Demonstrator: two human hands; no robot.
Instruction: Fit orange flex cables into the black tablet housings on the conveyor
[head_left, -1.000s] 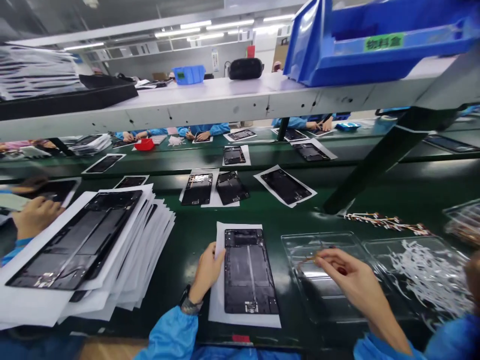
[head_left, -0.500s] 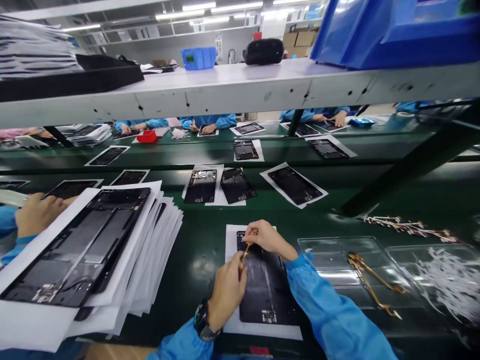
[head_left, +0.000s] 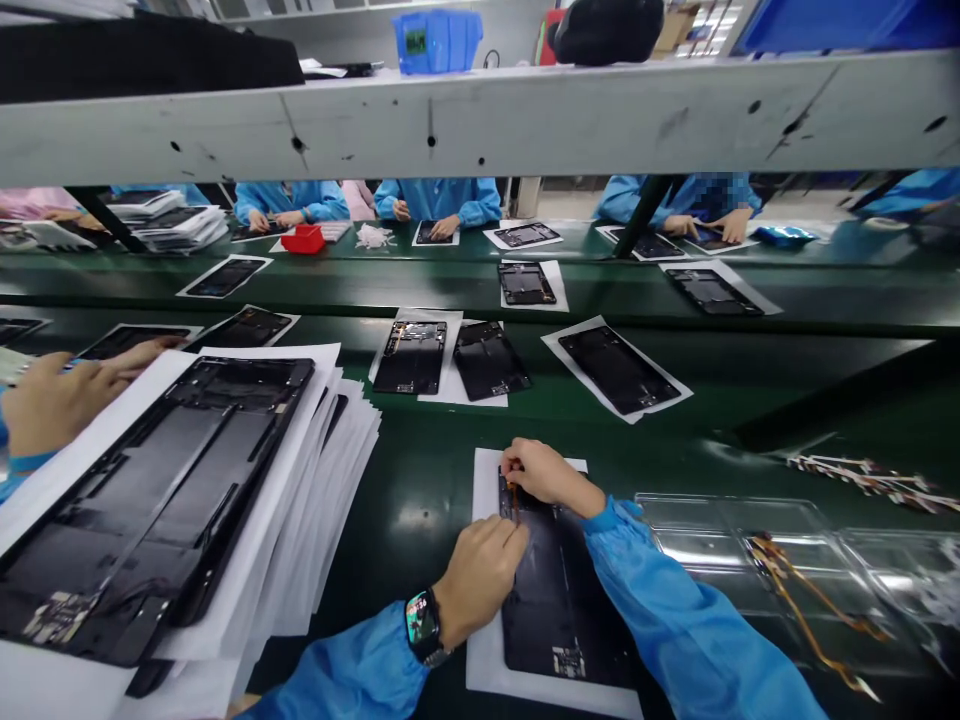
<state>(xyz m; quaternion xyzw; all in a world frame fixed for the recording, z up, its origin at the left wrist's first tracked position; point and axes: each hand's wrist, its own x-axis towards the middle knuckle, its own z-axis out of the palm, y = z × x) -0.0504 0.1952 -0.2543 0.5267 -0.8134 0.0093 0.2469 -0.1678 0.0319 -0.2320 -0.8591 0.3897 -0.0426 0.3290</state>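
A black tablet housing [head_left: 551, 600] lies on a white paper sheet [head_left: 487, 660] before me, a small circuit board at its near end. My right hand [head_left: 546, 472] is closed at the housing's far left corner, pinching the upper end of an orange flex cable [head_left: 514, 497]. Just below it, my left hand [head_left: 480, 570], with a watch [head_left: 423, 622] on the wrist, is closed around the cable's lower part. The fingertips of both hands partly hide the cable, which lies over the housing's left edge.
At left stands a stack of tablet housings [head_left: 172, 480] interleaved with paper; a co-worker's hand [head_left: 67, 400] is beside it. Clear trays [head_left: 720, 510] with more flex cables [head_left: 814, 610] stand at right. A shelf [head_left: 480, 120] crosses above; more housings [head_left: 619, 370] lie beyond.
The view has tilted down and shifted left. The orange cable has gone from raised between my hands to down against the housing, and my left hand has turned palm-down.
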